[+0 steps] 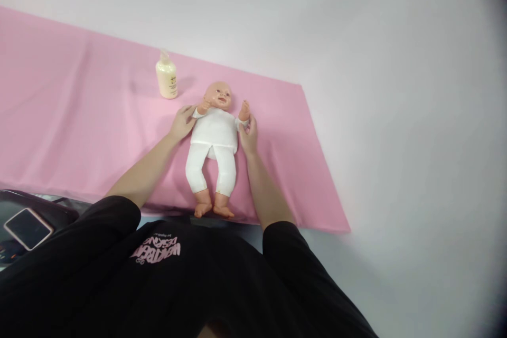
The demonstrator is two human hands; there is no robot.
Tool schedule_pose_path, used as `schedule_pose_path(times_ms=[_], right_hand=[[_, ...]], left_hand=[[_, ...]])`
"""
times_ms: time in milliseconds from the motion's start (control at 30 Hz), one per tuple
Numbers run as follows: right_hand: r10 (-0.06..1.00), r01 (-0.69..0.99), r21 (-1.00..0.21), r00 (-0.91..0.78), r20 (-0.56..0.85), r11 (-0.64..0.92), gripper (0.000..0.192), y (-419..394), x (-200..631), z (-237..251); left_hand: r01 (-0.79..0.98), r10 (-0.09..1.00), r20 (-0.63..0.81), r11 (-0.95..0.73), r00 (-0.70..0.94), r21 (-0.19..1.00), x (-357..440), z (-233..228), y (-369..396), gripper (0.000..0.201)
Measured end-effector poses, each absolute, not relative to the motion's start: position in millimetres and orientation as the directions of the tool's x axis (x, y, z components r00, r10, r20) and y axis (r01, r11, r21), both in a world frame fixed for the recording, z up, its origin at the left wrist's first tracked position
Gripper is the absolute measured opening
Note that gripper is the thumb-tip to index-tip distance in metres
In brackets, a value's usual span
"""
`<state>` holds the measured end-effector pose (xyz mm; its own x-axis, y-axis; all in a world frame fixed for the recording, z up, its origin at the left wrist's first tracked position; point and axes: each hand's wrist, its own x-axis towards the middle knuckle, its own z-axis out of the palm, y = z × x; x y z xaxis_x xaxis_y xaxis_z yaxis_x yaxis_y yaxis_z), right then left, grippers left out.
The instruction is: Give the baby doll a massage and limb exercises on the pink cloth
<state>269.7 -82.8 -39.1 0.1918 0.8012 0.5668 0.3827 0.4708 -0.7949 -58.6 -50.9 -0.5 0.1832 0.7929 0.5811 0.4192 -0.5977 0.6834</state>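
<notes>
A baby doll (214,127) in a white top and white trousers lies on its back on a pink cloth, its head away from me and its bare feet near the close edge. My left hand (184,122) is closed at the doll's arm on the left side, fingers against the white sleeve. On the other side, my right hand (249,134) has its fingers wrapped round the doll's other sleeve, just below the doll's raised hand. Parts of my fingertips are hidden by the sleeves.
A pump bottle (167,79) of pale yellow liquid stands on the pink cloth (99,100), left of the doll's head. A phone (28,228) rests on a dark surface at the lower left. The table's right edge runs past my right forearm.
</notes>
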Motion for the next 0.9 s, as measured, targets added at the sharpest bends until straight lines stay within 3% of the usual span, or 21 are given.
schedule_pose_path(times_ms=[267,900], right_hand=[[0.806,0.364,-0.816,0.229,0.546,0.449,0.068,-90,264,-27],[0.800,0.402,-0.807,0.241,0.549,0.433,0.066,-86,266,-35]], left_hand=[[0.536,0.803,0.541,-0.580,0.249,0.614,-62,6,-55,0.059],[0.534,0.811,0.537,-0.567,0.231,0.627,-64,3,-52,0.060]])
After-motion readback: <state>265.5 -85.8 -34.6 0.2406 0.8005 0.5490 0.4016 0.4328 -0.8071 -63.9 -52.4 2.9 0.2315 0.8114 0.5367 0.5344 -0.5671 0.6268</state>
